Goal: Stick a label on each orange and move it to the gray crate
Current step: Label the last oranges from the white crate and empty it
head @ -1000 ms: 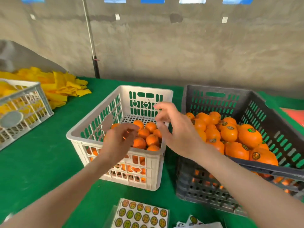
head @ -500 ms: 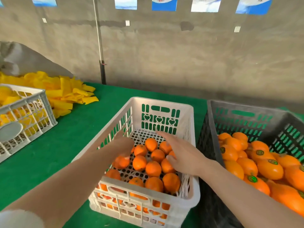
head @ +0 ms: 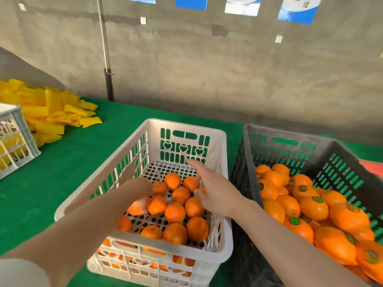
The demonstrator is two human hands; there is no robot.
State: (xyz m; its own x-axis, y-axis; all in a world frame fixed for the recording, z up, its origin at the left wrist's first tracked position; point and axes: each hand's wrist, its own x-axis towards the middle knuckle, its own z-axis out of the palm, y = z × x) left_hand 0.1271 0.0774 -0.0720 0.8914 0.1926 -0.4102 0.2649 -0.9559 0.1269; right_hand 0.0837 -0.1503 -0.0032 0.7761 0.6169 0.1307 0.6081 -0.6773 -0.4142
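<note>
A white crate (head: 186, 125) in the middle holds several unlabelled oranges (head: 175, 212). To its right stands the gray crate (head: 290, 132), with several oranges (head: 314, 208) that carry green round labels. My left hand (head: 138, 191) reaches down into the white crate at its left side. Its fingers curl over a blurred orange (head: 133, 209). My right hand (head: 217, 193) hovers over the oranges at the crate's right side. Its index finger points straight at the far wall. Whether a label sits on that fingertip is unclear.
The crates stand on a green table (head: 62, 172). A pile of yellow sleeves (head: 51, 112) lies at the back left beside another pale crate (head: 18, 141). A pole (head: 108, 79) rises along the concrete wall behind.
Both hands have dropped from above the white crate into it. The view has moved closer and left, and the label sheet at the near edge is out of view.
</note>
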